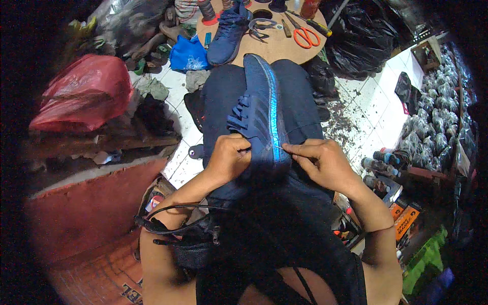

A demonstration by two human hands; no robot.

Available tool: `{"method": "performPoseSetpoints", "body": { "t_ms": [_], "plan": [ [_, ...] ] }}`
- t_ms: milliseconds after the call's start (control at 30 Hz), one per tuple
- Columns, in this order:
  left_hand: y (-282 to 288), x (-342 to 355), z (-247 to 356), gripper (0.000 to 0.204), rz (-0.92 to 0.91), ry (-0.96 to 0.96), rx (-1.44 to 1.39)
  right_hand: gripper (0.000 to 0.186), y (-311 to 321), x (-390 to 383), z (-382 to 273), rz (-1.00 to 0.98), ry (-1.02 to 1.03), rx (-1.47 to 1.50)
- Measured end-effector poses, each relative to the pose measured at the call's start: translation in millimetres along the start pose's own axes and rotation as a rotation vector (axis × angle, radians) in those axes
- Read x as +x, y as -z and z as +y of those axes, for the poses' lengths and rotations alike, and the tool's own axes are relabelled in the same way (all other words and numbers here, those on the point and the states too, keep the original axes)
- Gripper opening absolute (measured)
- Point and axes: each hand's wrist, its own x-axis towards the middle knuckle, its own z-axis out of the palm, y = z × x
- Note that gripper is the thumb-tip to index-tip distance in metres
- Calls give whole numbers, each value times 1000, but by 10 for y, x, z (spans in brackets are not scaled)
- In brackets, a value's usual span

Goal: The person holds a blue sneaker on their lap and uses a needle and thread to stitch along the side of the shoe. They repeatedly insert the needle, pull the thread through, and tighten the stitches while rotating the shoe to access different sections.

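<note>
A navy knit sneaker [260,117] with a bright blue band along its sole lies lengthwise on my lap, toe away from me. My left hand [230,158] grips it near the heel, thumb and fingers partly hidden at the collar. My right hand [321,161] is pinched beside the sole edge on a thin light item [279,147], which looks like a needle or thread but is too small to be sure. Fine thread appears to trail from that side over the dark trousers [300,101].
A round board [274,50] ahead holds another sneaker [223,43], spools [207,12], orange-handled scissors [306,35] and small tools. A red plastic bag [81,91] sits left over a ledge. Black bags [361,46], several bottles [386,158] and wrapped bundles [434,112] line the right.
</note>
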Motion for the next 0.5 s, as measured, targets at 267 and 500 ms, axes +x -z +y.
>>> {"method": "performPoseSetpoints", "body": {
  "t_ms": [267, 500],
  "plan": [
    [-147, -34, -45, 12, 40, -37, 22, 35, 173, 47, -27, -108, -32, -136],
    [-305, -59, -43, 10, 108, -59, 37, 29, 441, 357, -144, -350, 3, -396]
  ]
}}
